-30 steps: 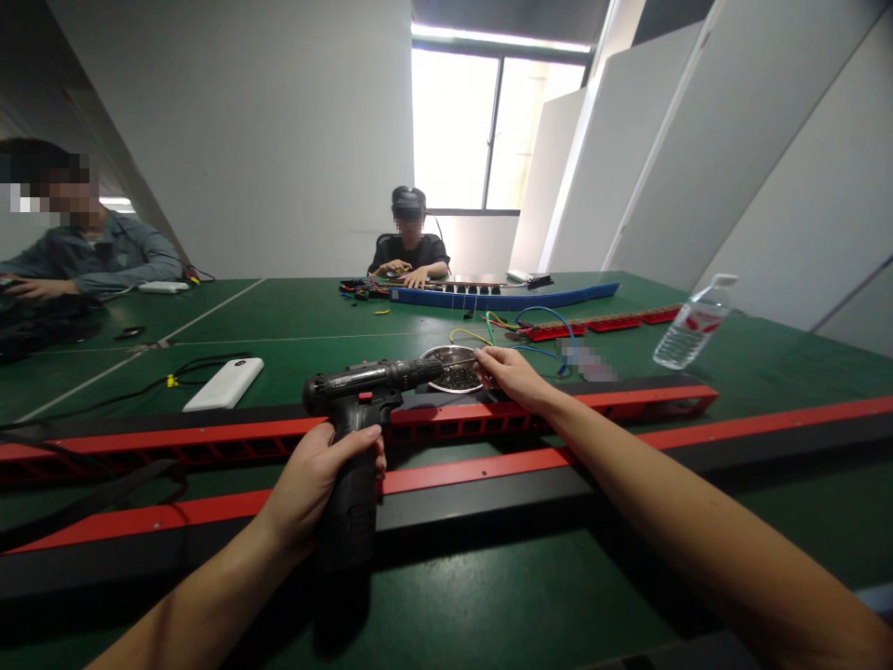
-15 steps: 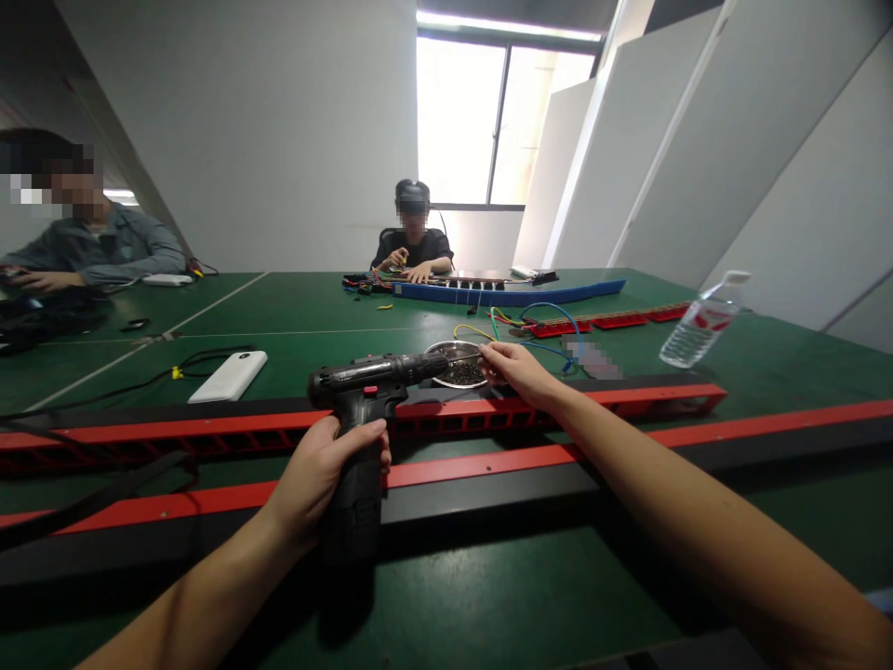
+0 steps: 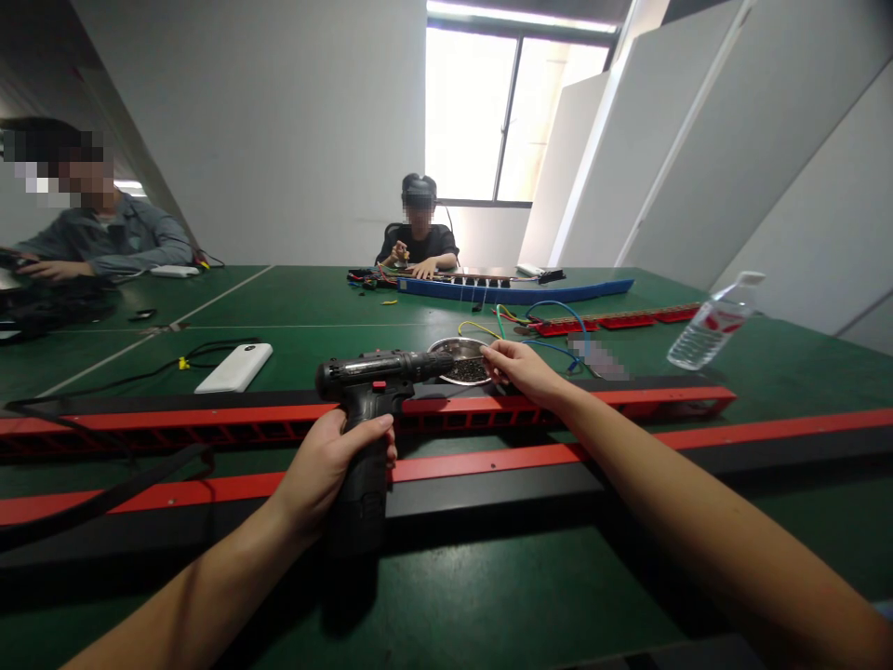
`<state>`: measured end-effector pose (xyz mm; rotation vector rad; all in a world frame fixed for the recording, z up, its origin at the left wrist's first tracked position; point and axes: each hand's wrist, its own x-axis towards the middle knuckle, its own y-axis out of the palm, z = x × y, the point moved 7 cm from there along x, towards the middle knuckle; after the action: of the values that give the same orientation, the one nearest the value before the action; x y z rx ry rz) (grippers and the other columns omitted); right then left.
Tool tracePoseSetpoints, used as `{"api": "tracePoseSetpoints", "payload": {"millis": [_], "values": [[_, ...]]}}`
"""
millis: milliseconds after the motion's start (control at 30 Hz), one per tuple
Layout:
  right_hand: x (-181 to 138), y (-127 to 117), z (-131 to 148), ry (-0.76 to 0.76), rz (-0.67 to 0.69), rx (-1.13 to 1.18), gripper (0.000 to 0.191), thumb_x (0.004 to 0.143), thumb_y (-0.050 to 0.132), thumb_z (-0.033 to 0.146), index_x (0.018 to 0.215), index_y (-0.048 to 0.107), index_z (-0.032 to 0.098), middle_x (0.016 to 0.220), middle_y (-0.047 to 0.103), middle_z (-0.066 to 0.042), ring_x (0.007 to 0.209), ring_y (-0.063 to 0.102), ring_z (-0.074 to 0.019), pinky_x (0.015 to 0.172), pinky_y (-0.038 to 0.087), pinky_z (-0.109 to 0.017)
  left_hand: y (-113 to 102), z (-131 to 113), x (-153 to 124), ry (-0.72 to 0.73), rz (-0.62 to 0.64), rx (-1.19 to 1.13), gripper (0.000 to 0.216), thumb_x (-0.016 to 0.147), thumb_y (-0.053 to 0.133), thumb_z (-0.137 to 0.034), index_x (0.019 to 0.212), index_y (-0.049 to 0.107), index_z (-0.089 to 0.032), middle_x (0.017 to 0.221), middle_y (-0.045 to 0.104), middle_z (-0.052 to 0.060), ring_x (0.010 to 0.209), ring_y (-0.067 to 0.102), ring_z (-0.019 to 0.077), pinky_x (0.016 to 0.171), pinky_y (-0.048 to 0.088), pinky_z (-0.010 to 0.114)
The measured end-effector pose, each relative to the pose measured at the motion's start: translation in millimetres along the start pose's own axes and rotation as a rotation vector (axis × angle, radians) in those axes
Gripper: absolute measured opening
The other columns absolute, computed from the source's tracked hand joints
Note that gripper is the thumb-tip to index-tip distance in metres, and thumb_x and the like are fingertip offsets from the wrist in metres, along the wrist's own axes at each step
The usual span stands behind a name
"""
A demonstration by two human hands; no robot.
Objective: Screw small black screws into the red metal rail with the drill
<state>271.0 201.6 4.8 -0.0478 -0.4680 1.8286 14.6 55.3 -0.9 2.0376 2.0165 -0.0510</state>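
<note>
My left hand (image 3: 335,461) is wrapped round the grip of a black cordless drill (image 3: 366,374), which points to the right. From its chuck a thin bit (image 3: 466,357) reaches to the fingertips of my right hand (image 3: 514,368). Those fingers are pinched at the bit's tip; whatever small piece lies between them is hidden. Just behind the bit stands a round metal bowl (image 3: 446,347) with many small dark screws (image 3: 469,370) in it. Below the drill and my hands run two long red and black rails (image 3: 481,465), one behind the other.
A white power bank (image 3: 233,368) with a black cable lies at left. Coloured wires (image 3: 558,307), a red strip (image 3: 628,321) and a tilted water bottle (image 3: 715,321) are at right. Across the green table, a person (image 3: 419,237) works at a blue rail (image 3: 516,293); another person (image 3: 132,233) sits far left.
The view has shifted slightly, so things appear a little further right. My left hand still grips the drill, and my right fingers stay pinched at the bit's tip.
</note>
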Motion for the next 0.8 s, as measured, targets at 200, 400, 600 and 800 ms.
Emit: {"api": "tracePoseSetpoints", "payload": {"millis": [200, 400, 600, 800], "values": [[-0.8, -0.2, 0.2, 0.002, 0.0, -0.001, 0.05, 0.087, 0.062, 0.067, 0.072, 0.054, 0.02, 0.061, 0.051, 0.002, 0.054, 0.043, -0.0112, 0.052, 0.033, -0.028, 1.8, 0.0, -1.6, -0.015, 0.01, -0.013, 0.03, 0.076, 0.081, -0.036, 0.085, 0.065, -0.012, 0.069, 0.069, 0.006, 0.057, 0.063, 0.015, 0.05, 0.052, 0.022], [-0.2, -0.2, -0.8, 0.004, -0.008, 0.023, 0.05, 0.087, 0.063, 0.067, 0.071, 0.052, 0.021, 0.06, 0.052, 0.002, 0.053, 0.044, -0.0119, 0.052, 0.032, -0.028, 0.7, 0.5, -1.9, -0.02, 0.011, -0.018, 0.03, 0.076, 0.081, -0.037, 0.083, 0.066, -0.012, 0.069, 0.069, 0.006, 0.057, 0.063, 0.0146, 0.05, 0.052, 0.022], [-0.5, 0.7, 1.8, -0.013, -0.001, 0.007, 0.052, 0.089, 0.06, 0.068, 0.068, 0.051, 0.021, 0.059, 0.052, 0.002, 0.053, 0.044, -0.0117, 0.052, 0.032, -0.028, 1.1, 0.6, -0.8, -0.021, 0.019, -0.012, 0.028, 0.078, 0.079, -0.035, 0.085, 0.064, -0.012, 0.069, 0.068, 0.005, 0.058, 0.063, 0.0141, 0.051, 0.052, 0.021], [-1.2, 0.9, 3.0, -0.02, -0.002, -0.007, 0.056, 0.088, 0.059, 0.072, 0.065, 0.051, 0.021, 0.056, 0.05, 0.002, 0.051, 0.042, -0.0116, 0.05, 0.031, -0.028, 0.5, 1.0, -1.6, -0.021, 0.029, 0.005, 0.028, 0.08, 0.078, -0.036, 0.085, 0.064, -0.012, 0.07, 0.068, 0.005, 0.059, 0.063, 0.0141, 0.051, 0.052, 0.021]]}}
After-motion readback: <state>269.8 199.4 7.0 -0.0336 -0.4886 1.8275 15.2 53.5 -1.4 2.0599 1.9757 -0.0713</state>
